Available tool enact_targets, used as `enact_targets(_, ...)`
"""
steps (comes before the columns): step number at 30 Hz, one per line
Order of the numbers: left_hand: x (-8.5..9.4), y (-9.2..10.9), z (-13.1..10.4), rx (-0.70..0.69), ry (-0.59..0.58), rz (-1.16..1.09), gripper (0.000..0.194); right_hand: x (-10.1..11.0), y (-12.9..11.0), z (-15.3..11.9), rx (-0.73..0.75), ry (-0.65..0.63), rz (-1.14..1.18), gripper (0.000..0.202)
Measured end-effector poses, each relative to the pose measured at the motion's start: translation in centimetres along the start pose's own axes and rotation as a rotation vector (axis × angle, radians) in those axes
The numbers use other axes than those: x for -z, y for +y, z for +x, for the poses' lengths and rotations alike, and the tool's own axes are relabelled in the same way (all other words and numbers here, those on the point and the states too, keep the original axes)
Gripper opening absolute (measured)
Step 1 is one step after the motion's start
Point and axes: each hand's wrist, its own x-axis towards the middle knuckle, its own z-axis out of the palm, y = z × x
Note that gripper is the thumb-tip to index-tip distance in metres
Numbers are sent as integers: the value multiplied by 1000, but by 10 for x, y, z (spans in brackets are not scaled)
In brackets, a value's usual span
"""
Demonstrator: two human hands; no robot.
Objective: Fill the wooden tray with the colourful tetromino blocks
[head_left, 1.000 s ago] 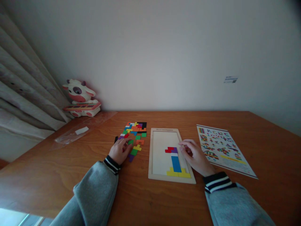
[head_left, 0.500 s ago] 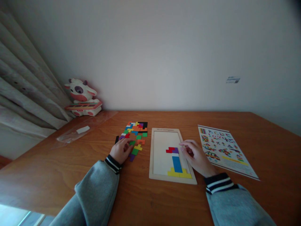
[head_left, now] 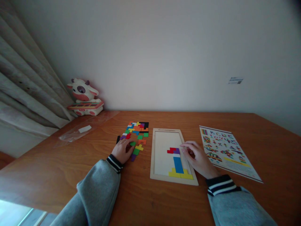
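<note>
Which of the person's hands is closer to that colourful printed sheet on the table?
The right hand. It rests at the wooden tray's right edge, just left of the printed sheet. The left hand lies beyond the tray, on the loose coloured pieces.

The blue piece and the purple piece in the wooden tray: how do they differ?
The blue piece is a long upright bar; the purple piece is small and squat. The blue piece sits above the yellow pieces; the purple piece sits farther up, beside the red piece. Both lie flat in the wooden tray.
</note>
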Motion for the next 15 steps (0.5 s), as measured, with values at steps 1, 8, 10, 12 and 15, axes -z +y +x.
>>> enact_targets(1, -1, -1, 0, -7, 0, 11, 26, 0, -1, 0, 1, 1, 2, 24)
enact_targets(8, -2, -2, -1, 6, 21, 55, 29, -1, 1, 1, 20, 8, 6, 24)
enact_targets(10, -3, -2, -2, 20, 15, 58, 30, -2, 2, 0, 17, 4, 7, 24)
enact_targets(12, -3, -2, -2, 37, 2, 74, 32, -2, 3, 0, 13, 2, 6, 24)
enact_targets(15, -5, -2, -3, 65, -7, 117, 35, -2, 2, 0, 8, 4, 4, 24)
